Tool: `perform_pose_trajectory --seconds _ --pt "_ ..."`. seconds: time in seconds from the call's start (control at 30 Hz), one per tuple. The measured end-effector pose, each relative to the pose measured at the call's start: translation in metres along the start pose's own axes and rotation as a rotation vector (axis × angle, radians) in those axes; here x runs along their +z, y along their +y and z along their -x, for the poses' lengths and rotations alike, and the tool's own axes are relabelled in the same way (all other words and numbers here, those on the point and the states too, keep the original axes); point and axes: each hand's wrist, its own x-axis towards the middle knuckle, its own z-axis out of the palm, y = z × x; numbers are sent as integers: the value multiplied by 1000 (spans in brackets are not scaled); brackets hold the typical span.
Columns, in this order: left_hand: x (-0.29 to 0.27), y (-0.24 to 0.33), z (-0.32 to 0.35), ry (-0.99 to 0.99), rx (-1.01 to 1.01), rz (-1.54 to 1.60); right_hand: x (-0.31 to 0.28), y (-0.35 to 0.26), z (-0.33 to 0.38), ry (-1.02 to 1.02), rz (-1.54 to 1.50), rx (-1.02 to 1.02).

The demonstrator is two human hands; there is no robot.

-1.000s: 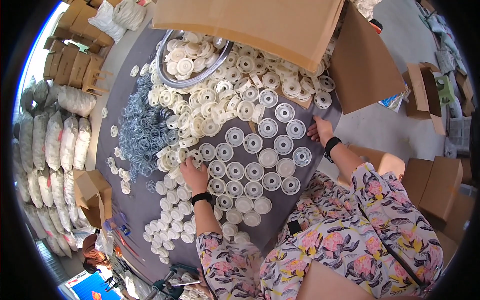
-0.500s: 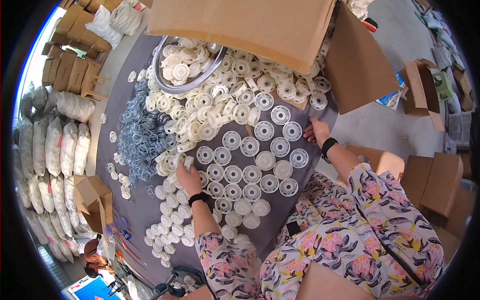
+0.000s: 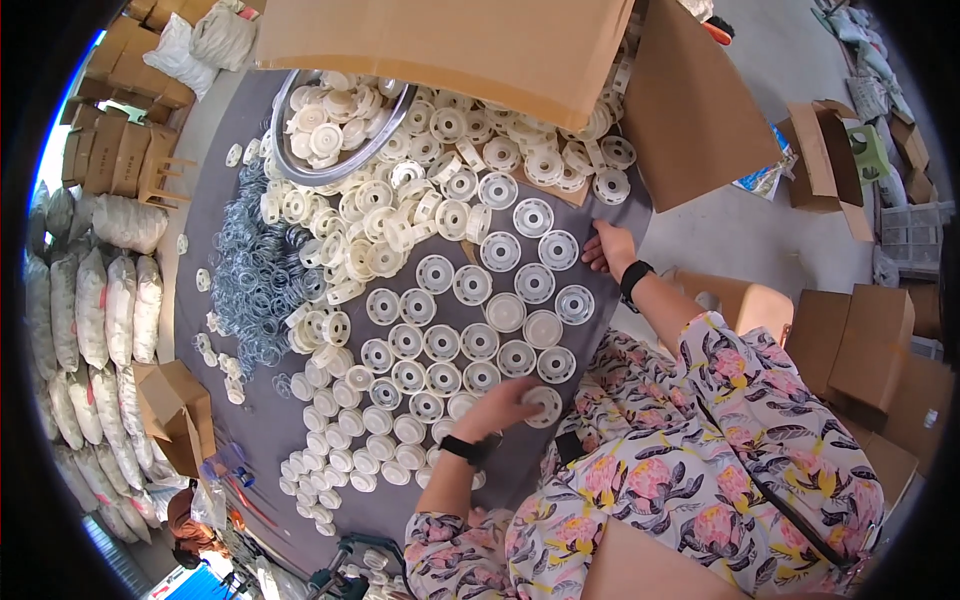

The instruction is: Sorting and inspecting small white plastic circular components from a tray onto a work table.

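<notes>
Near the front edge of the dark cloth-covered table (image 3: pixel 300 420), my left hand (image 3: pixel 492 408) has its fingers closed at the rim of a white round plastic wheel (image 3: pixel 544 407). Rows of similar wheels, slotted faces up, lie beyond and left of it, such as this wheel (image 3: pixel 515 357). My right hand (image 3: pixel 612 250) rests at the table's right edge, fingers loosely bent and holding nothing, close to the wheel (image 3: pixel 557 250) at the row's end. Smooth white caps (image 3: pixel 340 460) lie in clusters to the left of my left hand.
A metal bowl (image 3: pixel 335 178) of white discs stands at the far side, beside loose cream-white rings (image 3: pixel 380 255) and a heap of clear bluish rings (image 3: pixel 255 270). A large cardboard box (image 3: pixel 450 50) overhangs the far edge. Stacked sacks (image 3: pixel 90 310) stand left; cartons (image 3: pixel 850 345) stand right.
My left hand has moved right and nearer, from the loose rings to the front edge, where a wheel now sits at its fingertips. My right hand stays at the table's edge. The view has shifted slightly.
</notes>
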Motion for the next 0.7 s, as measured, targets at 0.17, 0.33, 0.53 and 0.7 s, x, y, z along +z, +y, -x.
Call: perform_pose_trajectory --seconds 0.17,0.33,0.53,0.7 --pt "28 -9 4 314 73 -376 3 0 2 -12 18 -14" --pt "4 -14 8 655 180 -352 -1 3 1 0 4 -42" --pt "-119 -64 22 1556 31 -698 -5 5 -2 10 28 -37" --pt "-178 -105 50 1558 -358 -857 0 4 3 -9 17 -58"
